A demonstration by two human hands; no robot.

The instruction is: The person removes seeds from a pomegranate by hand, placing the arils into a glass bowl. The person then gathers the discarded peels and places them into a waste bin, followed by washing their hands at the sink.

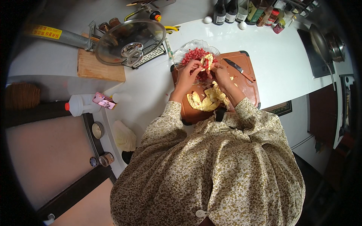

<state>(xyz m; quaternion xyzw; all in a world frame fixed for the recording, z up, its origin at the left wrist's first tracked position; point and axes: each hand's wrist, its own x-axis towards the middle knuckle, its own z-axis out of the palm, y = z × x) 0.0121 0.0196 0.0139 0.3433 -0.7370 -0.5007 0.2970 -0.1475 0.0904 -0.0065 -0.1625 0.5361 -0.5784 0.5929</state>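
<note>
Between both hands, over a clear scalloped glass bowl (179,53), is a pomegranate piece (207,60) with pale pith and some red seeds on it. My left hand (189,72) grips its left side with thumb and fingers. On the other side my right hand (222,74) holds it too. Loose red pomegranate seeds (195,55) fill much of the bowl. Part of the bowl rests on a brown cutting board (246,93). Torn yellowish pomegranate peels (208,103) lie on the board below my hands. A knife (239,69) with a dark blade lies at its upper right.
At the back stand several bottles (219,14), jars and packets, with two eggs (208,20) nearby. A glass pot lid (130,42) leans at the left above a wooden block (99,66). A propped phone (104,100) and white jug (80,105) are left. A pan (319,42) sits right.
</note>
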